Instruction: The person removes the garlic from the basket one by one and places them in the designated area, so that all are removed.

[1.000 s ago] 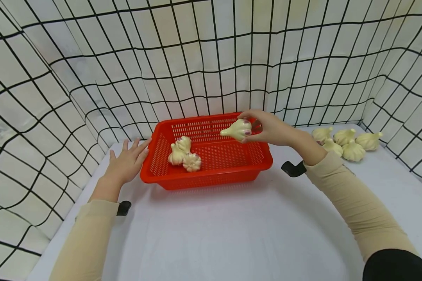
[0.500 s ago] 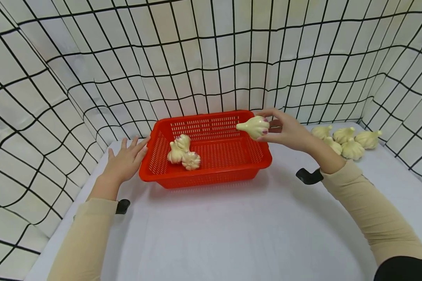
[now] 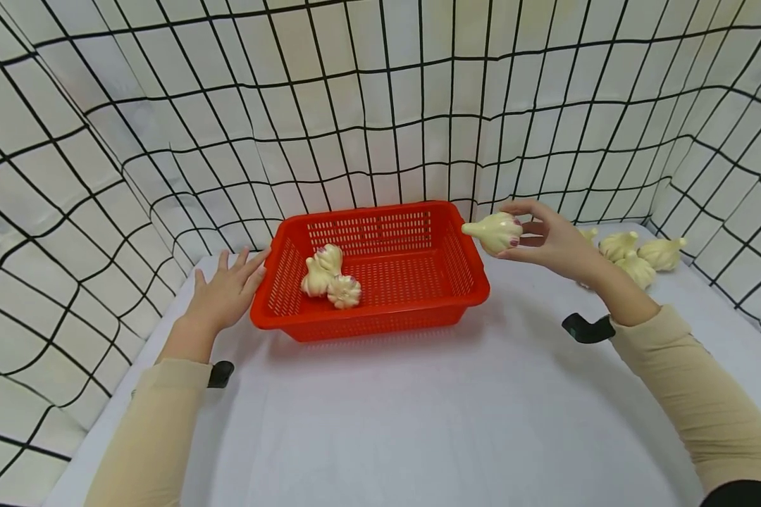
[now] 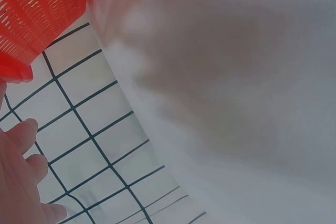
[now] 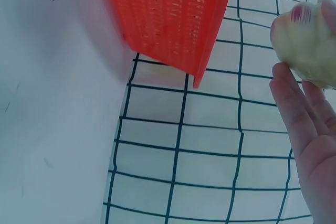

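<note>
A red plastic basket (image 3: 368,318) with slotted walls stands on the white table. Inside it, at the left end, lie three garlic bulbs (image 3: 318,277) close together. My right hand (image 3: 554,243) pinches another garlic bulb (image 3: 497,233) between thumb and fingers, just beyond the basket's right rim, with the stem pointing left. The right wrist view shows this bulb's purple-streaked side (image 5: 299,40) at the fingertips. My left hand (image 3: 223,292) has its fingers spread, the fingertips at the basket's left rim; whether they press on it I cannot tell.
Several more garlic bulbs (image 3: 637,267) lie in a group at the table's back right, partly covered by my right hand and forearm. A black wire-grid wall (image 3: 387,105) over white panels encloses the back and both sides. The white table (image 3: 387,415) stretches in front of the basket.
My right hand has moved right with the garlic bulb, from above the basket to just outside its right rim. The left hand and the three bulbs in the basket stay where they were.
</note>
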Demonstrator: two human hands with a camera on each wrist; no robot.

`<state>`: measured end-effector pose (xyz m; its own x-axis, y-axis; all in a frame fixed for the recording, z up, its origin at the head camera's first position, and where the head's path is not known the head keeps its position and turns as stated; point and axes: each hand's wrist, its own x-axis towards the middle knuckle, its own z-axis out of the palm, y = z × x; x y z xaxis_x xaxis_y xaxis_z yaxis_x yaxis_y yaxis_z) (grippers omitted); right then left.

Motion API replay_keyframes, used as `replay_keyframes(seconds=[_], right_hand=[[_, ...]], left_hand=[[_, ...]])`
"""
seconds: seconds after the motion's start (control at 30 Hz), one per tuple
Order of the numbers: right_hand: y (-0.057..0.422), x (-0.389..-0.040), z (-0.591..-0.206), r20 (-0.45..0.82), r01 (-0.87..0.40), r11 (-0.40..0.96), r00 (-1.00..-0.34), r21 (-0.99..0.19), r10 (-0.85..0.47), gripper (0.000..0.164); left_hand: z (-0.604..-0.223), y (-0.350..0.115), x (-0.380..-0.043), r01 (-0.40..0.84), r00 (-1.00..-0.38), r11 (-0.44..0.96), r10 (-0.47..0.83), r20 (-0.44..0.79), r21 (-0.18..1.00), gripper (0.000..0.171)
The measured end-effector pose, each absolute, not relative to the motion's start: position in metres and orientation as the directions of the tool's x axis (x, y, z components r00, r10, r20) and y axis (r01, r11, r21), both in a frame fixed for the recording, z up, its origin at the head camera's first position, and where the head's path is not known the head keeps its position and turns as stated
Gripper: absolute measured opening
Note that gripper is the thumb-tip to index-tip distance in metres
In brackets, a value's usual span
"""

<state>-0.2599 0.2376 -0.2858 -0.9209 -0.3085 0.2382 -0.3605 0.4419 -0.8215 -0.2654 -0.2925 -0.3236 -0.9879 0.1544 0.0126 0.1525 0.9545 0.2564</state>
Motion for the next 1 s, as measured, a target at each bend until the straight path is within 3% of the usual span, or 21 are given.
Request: replay_keyframes(seconds=[1.0], right_hand=[[0.328, -0.238, -0.308, 0.271, -0.301, 0.38, -0.954, -0.875, -0.131, 0.071]], left_hand=[[-0.325, -0.294, -0.269, 0.156, -0.987, 0.957, 0.158, 0.01, 0.246, 0.068]])
